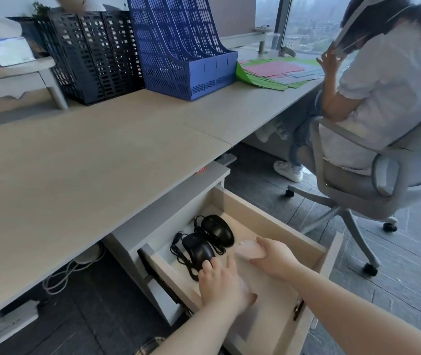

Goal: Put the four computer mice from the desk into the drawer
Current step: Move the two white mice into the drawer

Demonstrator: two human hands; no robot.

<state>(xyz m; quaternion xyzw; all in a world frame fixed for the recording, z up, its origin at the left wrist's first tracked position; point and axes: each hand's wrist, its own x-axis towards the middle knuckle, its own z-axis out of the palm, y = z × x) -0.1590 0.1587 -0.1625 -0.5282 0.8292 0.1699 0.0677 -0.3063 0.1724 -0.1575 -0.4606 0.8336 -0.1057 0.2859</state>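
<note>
The open drawer [276, 224] sits under the desk [81, 160] and holds two black wired mice. One black mouse [218, 230] lies further back, the other [197, 248] nearer, and their cables are tangled at the left. My right hand [276, 257] grips a pale pink mouse [247, 249] low inside the drawer, to the right of the black ones. My left hand [219, 283] is palm down on a white mouse [245, 286], which it mostly hides. Its fingertips touch the nearer black mouse.
Black file racks [89, 55] and a blue file rack [181, 47] stand at the back of the desk, with coloured papers [276, 71] to their right. A person sits in a grey swivel chair [357, 175] right of the drawer. Cables [63, 272] hang under the desk.
</note>
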